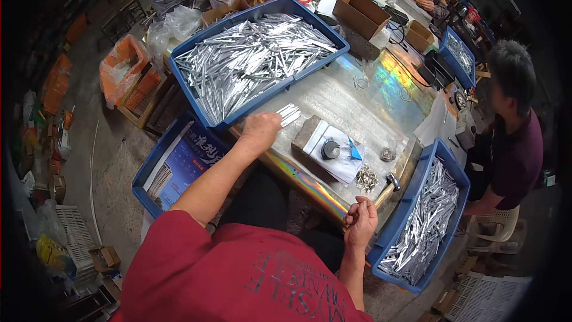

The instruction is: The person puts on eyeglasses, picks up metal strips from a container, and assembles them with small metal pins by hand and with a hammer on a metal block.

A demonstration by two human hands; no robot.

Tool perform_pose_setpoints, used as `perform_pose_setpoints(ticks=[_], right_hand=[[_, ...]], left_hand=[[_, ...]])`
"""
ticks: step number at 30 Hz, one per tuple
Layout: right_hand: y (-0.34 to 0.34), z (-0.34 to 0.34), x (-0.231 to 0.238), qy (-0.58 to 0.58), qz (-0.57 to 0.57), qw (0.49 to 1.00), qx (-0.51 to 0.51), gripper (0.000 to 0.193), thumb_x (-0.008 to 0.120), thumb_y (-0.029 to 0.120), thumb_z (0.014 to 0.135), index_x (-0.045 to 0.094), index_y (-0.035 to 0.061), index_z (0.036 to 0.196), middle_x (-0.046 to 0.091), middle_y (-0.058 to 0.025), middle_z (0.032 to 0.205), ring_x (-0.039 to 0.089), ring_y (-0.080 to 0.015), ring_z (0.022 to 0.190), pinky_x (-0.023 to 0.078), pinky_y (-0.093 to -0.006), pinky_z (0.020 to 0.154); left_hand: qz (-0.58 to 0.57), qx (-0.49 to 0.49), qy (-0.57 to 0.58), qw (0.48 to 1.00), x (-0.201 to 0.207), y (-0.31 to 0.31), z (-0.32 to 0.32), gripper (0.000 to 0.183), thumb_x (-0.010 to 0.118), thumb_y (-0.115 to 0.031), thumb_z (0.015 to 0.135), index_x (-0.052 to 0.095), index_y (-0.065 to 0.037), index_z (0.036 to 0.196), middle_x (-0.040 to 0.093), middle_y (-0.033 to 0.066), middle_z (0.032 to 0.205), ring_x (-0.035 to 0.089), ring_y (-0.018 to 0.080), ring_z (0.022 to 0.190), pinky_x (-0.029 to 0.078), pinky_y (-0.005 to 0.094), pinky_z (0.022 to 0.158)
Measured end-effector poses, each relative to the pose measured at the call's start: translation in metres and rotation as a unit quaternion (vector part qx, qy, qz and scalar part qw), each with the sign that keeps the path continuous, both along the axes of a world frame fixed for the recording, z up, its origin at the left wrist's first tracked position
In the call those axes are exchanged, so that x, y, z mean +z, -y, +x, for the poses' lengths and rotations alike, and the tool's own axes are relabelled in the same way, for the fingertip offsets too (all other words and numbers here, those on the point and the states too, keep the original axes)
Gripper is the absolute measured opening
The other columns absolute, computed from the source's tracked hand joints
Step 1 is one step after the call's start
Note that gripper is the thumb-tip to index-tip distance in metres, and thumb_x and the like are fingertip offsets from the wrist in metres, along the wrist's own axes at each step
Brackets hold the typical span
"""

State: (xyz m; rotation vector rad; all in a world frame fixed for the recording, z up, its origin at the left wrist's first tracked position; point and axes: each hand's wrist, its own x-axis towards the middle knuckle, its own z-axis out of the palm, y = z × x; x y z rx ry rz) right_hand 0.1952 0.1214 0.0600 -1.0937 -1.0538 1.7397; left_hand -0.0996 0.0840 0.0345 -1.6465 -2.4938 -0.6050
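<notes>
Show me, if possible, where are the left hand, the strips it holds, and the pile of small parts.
Left hand (pixel 261 131): head view, back of the hand.
Strips (pixel 290 115): head view, their exposed ends.
Pile (pixel 367 178): head view, its middle.

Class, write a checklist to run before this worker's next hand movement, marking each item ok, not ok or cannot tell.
1. Left hand gripping silver strips: ok.
2. Upper blue tray stocked with strips: ok.
3. Round grey piece resting on white paper: ok.
4. Small brassy pieces in a container: not ok, heaped loose on the table.
5. Right hand holding something: cannot tell, too small to see.
</notes>
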Motion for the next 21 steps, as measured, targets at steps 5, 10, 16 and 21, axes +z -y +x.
perform_pose_setpoints(ticks=[5,10,16,21], right_hand=[[0.000,0.000,-0.001,-0.008,-0.006,1.000,-0.002,0.016,0.043,0.015,0.086,0.051,0.0021,0.088,0.045,-0.0013,0.057,0.036,-0.0047,0.041,0.029,-0.0172,0.036],[0.001,0.000,-0.006,0.008,-0.016,1.000,0.000,0.016,0.044,0.016,0.086,0.051,0.0017,0.087,0.046,-0.0017,0.057,0.037,-0.0051,0.041,0.030,-0.0172,0.036],[0.001,0.005,-0.007,0.016,-0.019,1.000,-0.009,0.016,0.046,0.019,0.085,0.050,0.0027,0.084,0.044,-0.0011,0.056,0.035,-0.0049,0.040,0.029,-0.0168,0.035],[0.003,0.002,-0.007,0.013,-0.019,1.000,-0.002,0.017,0.047,0.019,0.085,0.051,0.0028,0.084,0.044,-0.0011,0.056,0.035,-0.0048,0.040,0.029,-0.0164,0.035]], left_hand=[[0.008,0.021,-0.001,1.000,0.000,-0.001,0.004,0.014,0.061,-0.015,0.066,0.052,-0.004,0.066,0.055,0.0130,0.065,0.057,0.0284,0.062,0.046,0.0368,0.055],[0.028,0.026,0.004,0.999,0.016,0.007,0.007,0.015,0.062,-0.015,0.067,0.052,-0.004,0.068,0.055,0.0129,0.066,0.057,0.0274,0.063,0.046,0.0356,0.056],[0.150,0.072,0.036,0.985,0.058,0.016,-0.027,0.010,0.056,-0.015,0.072,0.052,-0.006,0.070,0.056,0.0124,0.069,0.056,0.0293,0.066,0.045,0.0382,0.057],[0.027,0.141,0.019,0.989,0.045,0.025,-0.088,0.017,0.058,-0.018,0.070,0.057,-0.002,0.076,0.058,0.0150,0.076,0.056,0.0321,0.073,0.043,0.0384,0.066]])
